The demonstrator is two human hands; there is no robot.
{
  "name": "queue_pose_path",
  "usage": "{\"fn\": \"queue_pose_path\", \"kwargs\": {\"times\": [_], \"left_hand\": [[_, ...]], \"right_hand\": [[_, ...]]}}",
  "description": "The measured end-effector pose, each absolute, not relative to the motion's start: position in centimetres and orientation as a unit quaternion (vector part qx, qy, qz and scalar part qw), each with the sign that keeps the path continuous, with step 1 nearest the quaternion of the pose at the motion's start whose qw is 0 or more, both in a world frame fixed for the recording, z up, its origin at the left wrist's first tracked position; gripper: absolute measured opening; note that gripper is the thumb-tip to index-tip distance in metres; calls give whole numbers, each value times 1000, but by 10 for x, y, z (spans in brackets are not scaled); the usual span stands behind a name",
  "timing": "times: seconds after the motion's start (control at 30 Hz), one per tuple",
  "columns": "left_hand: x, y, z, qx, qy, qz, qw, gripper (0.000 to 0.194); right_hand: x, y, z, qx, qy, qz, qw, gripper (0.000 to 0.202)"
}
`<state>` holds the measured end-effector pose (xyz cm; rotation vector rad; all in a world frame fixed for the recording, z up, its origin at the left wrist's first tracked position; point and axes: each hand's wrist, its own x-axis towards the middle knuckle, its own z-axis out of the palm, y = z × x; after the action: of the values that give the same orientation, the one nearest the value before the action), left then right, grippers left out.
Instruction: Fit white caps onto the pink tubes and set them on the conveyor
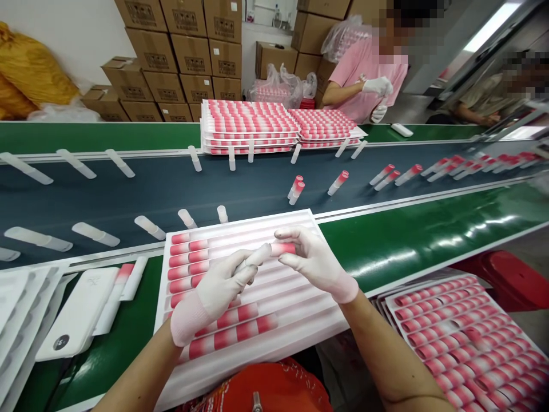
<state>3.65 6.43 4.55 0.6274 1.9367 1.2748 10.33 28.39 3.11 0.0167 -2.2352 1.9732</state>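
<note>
Covering much of the white tray (pixel 300 226), the gloved hands hid several of its grooves, and the frame's left edge cut off a stack of empty trays (pixel 19 309). A green surface (pixel 407 246) flanked a dark conveyor belt (pixel 171 189) carrying clear caps (pixel 95 233) and pink tubes (pixel 295 189); cardboard boxes (pixel 171 57) lined the back wall. The left hand (pixel 218 286) was curled, its fingertips closed on a whitish cap (pixel 256 256). The right hand (pixel 311 257) pinched a pink tube (pixel 285 249) that met that cap, just above the tray.
</note>
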Motion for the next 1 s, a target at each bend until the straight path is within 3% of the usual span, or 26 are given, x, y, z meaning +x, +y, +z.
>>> {"fn": "queue_pose_path", "kwargs": {"times": [0.1, 0.4, 0.63, 0.83, 1.0], "left_hand": [[38, 64, 48, 276, 751, 478, 363, 42], [36, 60, 52, 295, 714, 451, 448, 43], [43, 73, 34, 316, 760, 464, 327, 29], [39, 71, 34, 325, 682, 471, 456, 18], [47, 75, 20, 336, 742, 526, 246, 18]], "right_hand": [[105, 284, 33, 23, -738, 672, 65, 25], [116, 287, 50, 73, -785, 614, 44, 33], [110, 258, 44, -56, -725, 686, 27, 20], [106, 253, 46, 41, -729, 683, -17, 19], [109, 239, 52, 82, -736, 669, 65, 8]]}}
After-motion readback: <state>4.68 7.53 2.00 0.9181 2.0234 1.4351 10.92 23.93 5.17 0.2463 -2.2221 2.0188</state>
